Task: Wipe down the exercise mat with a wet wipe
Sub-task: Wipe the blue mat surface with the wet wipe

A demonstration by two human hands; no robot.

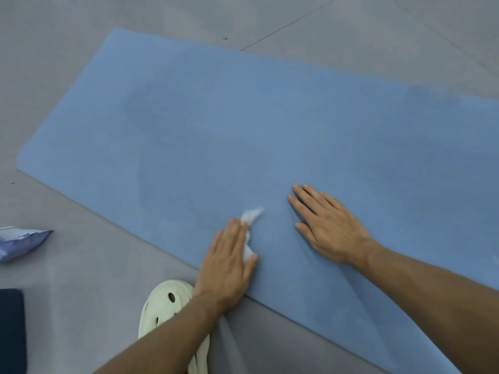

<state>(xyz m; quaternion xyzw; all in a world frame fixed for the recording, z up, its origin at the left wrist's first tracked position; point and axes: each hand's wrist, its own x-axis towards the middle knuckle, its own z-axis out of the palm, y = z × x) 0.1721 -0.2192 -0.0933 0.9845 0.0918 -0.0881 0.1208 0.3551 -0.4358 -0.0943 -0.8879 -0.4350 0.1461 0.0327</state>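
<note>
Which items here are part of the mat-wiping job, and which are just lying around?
In the job: blue exercise mat; white wet wipe; left hand pressing the wipe on the mat; right hand flat on the mat.
Lying about: purple packet on the floor, label unreadable; pale green clog; dark blue object at the frame's edge.

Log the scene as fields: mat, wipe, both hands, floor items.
mat: blue, flat on floor, darker patches
wipe: white, crumpled, under left hand
left hand: presses wipe onto mat near its edge
right hand: flat on mat, empty
floor items: packet, shoe, both off mat's near side
</note>
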